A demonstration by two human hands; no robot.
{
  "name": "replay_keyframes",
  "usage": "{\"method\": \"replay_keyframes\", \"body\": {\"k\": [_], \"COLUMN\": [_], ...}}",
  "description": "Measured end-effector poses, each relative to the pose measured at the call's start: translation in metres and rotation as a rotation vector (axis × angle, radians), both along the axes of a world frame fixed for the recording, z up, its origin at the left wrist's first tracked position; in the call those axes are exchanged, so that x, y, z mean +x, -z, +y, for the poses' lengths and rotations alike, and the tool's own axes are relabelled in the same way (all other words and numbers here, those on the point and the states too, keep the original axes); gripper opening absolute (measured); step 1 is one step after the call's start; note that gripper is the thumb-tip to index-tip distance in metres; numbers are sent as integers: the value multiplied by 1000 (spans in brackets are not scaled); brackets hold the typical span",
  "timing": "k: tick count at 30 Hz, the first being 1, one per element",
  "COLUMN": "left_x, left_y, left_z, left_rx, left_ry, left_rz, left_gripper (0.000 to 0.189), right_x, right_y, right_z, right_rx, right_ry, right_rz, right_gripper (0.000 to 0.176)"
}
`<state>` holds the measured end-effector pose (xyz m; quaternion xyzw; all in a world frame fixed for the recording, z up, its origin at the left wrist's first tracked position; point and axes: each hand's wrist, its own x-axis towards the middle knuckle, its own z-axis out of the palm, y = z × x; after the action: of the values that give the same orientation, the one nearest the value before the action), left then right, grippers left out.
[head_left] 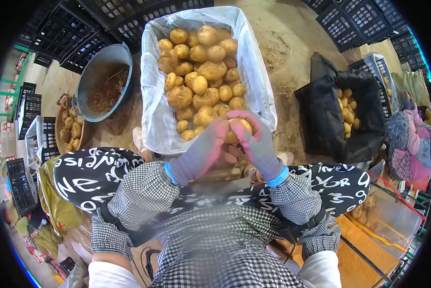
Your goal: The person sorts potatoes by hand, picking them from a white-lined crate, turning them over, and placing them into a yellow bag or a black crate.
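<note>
My left hand [203, 146], in a grey and pink glove, meets my right hand [254, 141] at the near edge of a crate lined with white plastic [153, 105]. Between them both hands hold a yellow potato [241, 126], their fingers curled round its sides. Many potatoes [212, 70] of mixed sizes fill the bottom of the lined crate. Below the hands, partly hidden by them, are a few more potato-like shapes in shadow.
A blue-grey tub [124, 91] with soil stands left, beside a brown basket of potatoes [71, 128]. On the right is a black-lined crate [364, 139] with potatoes. Another person [409, 139] is at the far right. Black crates [354, 24] stand behind.
</note>
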<state>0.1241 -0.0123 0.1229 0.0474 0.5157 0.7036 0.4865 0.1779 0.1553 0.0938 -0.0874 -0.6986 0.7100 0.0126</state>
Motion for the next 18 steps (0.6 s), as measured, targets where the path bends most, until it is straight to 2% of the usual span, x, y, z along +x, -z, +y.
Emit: {"method": "replay_keyframes", "body": {"k": [4, 7, 9, 11, 13, 16, 18], "left_x": [-1, 14, 10, 7, 1, -7, -11], "left_y": [-4, -3, -2, 3, 12, 6, 5], "left_z": [3, 4, 5, 4, 5, 2, -3], "left_rx": [25, 6, -49, -116, -193, -280, -294], "left_ry": [20, -27, -11, -42, -123, -111, -65], "left_rz": [-1, 154, 285, 500, 806, 1114, 1086], "left_gripper": [77, 67, 68, 70, 73, 69, 67], "right_x": [-1, -1, -1, -3, -9, -9, -7], "right_y": [2, 9, 3, -8, -17, -4, -8], "right_z": [-7, -5, 2, 8, 13, 15, 21], "right_rx": [-51, -66, 54, -142, -649, -405, -212], "right_ry": [101, 102, 21, -22, -27, -104, -150], "right_rz": [-13, -90, -26, -88, -270, -171, -78], "right_gripper": [26, 27, 33, 38, 44, 54, 62]}}
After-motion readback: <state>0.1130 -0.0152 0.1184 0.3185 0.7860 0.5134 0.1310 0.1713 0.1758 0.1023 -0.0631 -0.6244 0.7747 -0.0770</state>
